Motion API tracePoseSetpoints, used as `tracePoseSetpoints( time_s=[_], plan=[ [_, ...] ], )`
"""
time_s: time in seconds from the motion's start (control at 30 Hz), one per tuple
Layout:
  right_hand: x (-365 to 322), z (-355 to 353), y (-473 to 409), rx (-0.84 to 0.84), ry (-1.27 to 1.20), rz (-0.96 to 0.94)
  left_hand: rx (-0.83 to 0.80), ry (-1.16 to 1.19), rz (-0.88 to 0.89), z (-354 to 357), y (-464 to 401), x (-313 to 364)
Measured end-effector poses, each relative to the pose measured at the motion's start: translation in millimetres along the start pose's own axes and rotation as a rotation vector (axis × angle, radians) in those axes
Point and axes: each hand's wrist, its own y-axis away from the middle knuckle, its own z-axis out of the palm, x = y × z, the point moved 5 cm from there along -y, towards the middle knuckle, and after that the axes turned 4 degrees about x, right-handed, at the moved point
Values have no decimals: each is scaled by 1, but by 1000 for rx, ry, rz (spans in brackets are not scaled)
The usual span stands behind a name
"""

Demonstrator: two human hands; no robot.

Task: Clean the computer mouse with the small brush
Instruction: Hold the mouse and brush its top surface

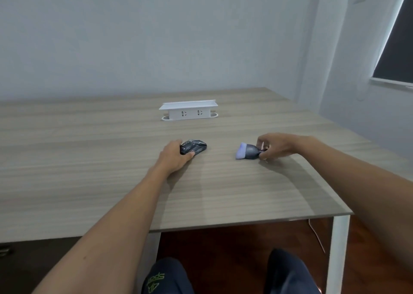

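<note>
Two knees (223,276) in dark trousers are showing at six o'clock, below the near edge of one wood-grain table (89,182) on white legs; green lettering is showing on the left knee. Two bare forearms are reaching away over the tabletop toward twelve o'clock.

One computer mouse (194,146) is lying on the table just left of centre. It is dark grey to black with a glossy shell and pale thin line markings across its back, its nose pointing toward three o'clock. The left hand (175,156) is gripping it from its nine o'clock side, thumb curling along the near flank and fingers wrapping over the rear and far flank, so the front half is sticking out past the fingertips.

One small brush (248,152) is lying at the mouse's three o'clock, apart from it. It is showing a short dark stubby handle, a dark flared body and a pale bluish-white tip of bristles facing nine o'clock. The right hand (273,146) is pinching the handle end between curled fingers and thumb, the bristles lying clear of the fingers.

Farther off, toward twelve o'clock, one white socket box (188,110) with two outlets is standing on the table in front of a pale wall.
</note>
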Motion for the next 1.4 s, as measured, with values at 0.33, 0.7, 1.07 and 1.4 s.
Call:
tracePoseSetpoints(
  time_s=[0.33, 0.7, 1.07, 1.4],
  plan=[
    [-15, -9, -20, -68, -116, -133, -47, 119, -61, -2, -1, -5],
    [-51, -28, -36, 124, -478, -194, -86, 271, -112, 2, -3, -4],
    [-87, -25, -50, 238, -729, -209, -178, 289, 12, 8, -4, 11],
    [-98, -12, -54, 218, -763, -213, -191, 292, 39, 11, -10, 10]
  ],
)
